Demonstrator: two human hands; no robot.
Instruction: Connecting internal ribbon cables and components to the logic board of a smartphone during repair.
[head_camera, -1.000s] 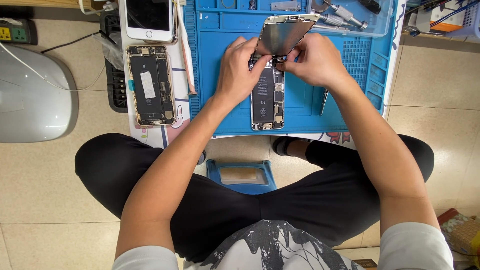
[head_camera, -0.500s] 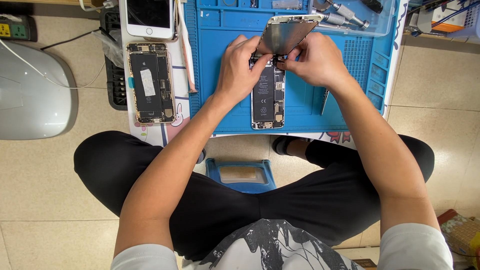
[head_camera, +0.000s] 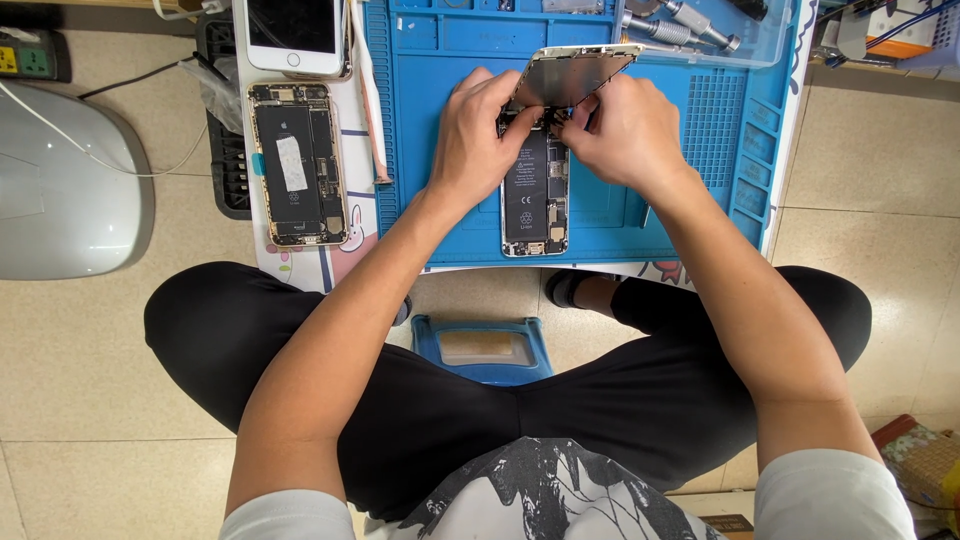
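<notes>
Nearest the camera, the person is sitting cross-legged on the tiled floor, black trousers filling the lower frame, with a small blue stool or tray (head_camera: 482, 348) showing between the knees. Both bare forearms are reaching forward onto a blue repair mat (head_camera: 690, 200).

On that mat an opened phone (head_camera: 534, 190) is lying face up, its dark battery and boards exposed. The left hand (head_camera: 480, 130) is resting on the phone's upper left edge, fingers curled and pressing there; the right hand (head_camera: 620, 130) is pinching at the top of the phone, just under the lifted screen panel (head_camera: 572, 75), which is standing tilted up and hinged at the far end. Whether a tool is being gripped in the right fingers I cannot tell (they are bunched too tightly).

The screen panel is looking thin, light and stiff but brittle, probably tethered by delicate flat cables at the top, so it is best being held by its metal side edges, never flexed or swung further back.

Left of the mat, a second opened phone (head_camera: 297, 165) is lying flat, and beyond it a white phone (head_camera: 295, 32). At the far edge, metal screwdrivers (head_camera: 680, 25) are sitting in a clear tray.
</notes>
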